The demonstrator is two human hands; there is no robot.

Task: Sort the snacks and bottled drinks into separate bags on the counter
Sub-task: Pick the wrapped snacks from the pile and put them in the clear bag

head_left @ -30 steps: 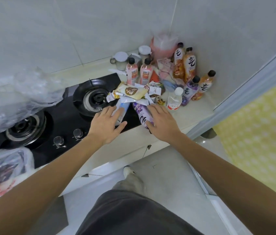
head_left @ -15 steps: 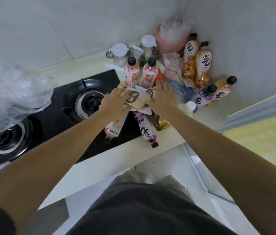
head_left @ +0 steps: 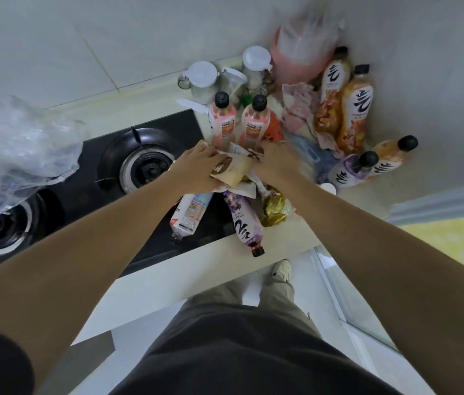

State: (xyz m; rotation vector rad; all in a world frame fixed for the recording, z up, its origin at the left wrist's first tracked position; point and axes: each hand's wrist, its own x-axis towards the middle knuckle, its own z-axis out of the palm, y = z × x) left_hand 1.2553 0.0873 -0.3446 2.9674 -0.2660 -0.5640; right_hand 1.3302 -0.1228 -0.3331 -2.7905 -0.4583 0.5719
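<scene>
A heap of snack packets and drink bottles fills the counter corner. My left hand (head_left: 196, 172) grips a cream snack packet with a brown round mark (head_left: 232, 171) on top of the heap. My right hand (head_left: 278, 163) lies on the packets just right of it, blurred, so its fingers are unclear. Below the hands lie a white-and-red bottle (head_left: 189, 213), a purple bottle (head_left: 243, 220) and a gold wrapper (head_left: 273, 208). Two pink bottles (head_left: 222, 121) stand behind. Orange bottles (head_left: 353, 109) and another purple one (head_left: 350, 169) stand at the right wall.
A black gas hob (head_left: 128, 172) with two burners takes up the left counter. A clear plastic bag (head_left: 11, 149) hangs over its left side. Lidded steel cups (head_left: 201, 81) and a pink container (head_left: 299, 52) stand at the back. The counter edge (head_left: 282, 249) is near the purple bottle's cap.
Both hands moved forward from the lying bottles up onto the snack heap. My left hand took hold of the cream packet. The camera leaned closer over the counter.
</scene>
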